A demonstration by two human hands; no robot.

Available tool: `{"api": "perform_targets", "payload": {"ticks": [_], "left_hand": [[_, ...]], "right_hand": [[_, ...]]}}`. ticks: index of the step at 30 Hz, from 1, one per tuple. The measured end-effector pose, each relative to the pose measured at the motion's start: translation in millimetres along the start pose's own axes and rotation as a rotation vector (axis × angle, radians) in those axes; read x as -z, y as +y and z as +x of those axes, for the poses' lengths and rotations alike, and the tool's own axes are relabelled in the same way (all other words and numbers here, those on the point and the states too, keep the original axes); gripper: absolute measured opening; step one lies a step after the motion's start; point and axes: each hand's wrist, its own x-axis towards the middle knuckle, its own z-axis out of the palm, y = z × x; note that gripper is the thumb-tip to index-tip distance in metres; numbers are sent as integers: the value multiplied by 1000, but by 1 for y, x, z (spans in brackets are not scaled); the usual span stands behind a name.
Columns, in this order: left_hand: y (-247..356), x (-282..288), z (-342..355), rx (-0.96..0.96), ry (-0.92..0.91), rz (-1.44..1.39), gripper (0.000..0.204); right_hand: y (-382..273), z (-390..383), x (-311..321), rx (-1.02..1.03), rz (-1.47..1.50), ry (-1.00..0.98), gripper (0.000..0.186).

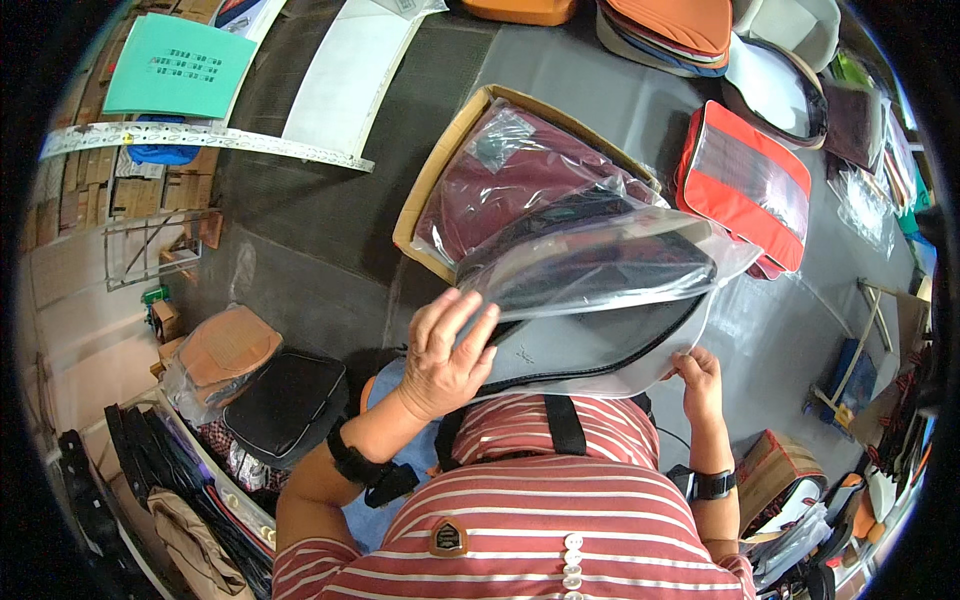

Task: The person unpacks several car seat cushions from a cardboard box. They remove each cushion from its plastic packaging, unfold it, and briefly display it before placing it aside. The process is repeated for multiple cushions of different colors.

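Close in front of me is a clear plastic bag (610, 270) around a flat grey and black zippered case (540, 352), partly over my lap. My left hand (450, 345) lies at the left edge of the plastic, its fingers stretched out. At the near right corner, the fingers of my right hand (697, 372) pinch the plastic bag's edge. Beyond it, an open cardboard box (478, 112) contains maroon cases (510, 180) in clear plastic. The far end of the plastic bag overlaps the box's near side.
A red case with a mesh window (745, 185) lies right of the box. Stacked orange cases (672, 30) and a white-lidded round case (772, 90) stand farther back. Left are a white strip (350, 70), a green folder (178, 66) and a black case (285, 408).
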Motion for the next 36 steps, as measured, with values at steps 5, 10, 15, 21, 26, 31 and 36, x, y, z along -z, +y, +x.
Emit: {"api": "perform_targets", "payload": {"ticks": [5, 10, 15, 21, 26, 31, 36], "left_hand": [[-25, -34, -41, 619, -735, -221, 45], [-61, -22, -19, 593, -229, -336, 14], [-91, 56, 30, 544, 230, -562, 17], [-40, 112, 36, 571, 19, -437, 14], [-20, 10, 7, 473, -250, -762, 15], [-56, -177, -28, 678, -417, -652, 16], [-80, -271, -27, 846, -496, -732, 10]], "right_hand": [[14, 14, -1, 28, 17, 17, 17], [-15, 64, -39, 302, -135, -142, 21], [-112, 100, -116, 370, 54, -403, 21], [-133, 103, -111, 330, 347, -482, 11], [-44, 142, -58, 198, 147, -195, 14], [96, 186, -12, -155, 20, 42, 25], [241, 177, -14, -296, -781, -148, 41]]}}
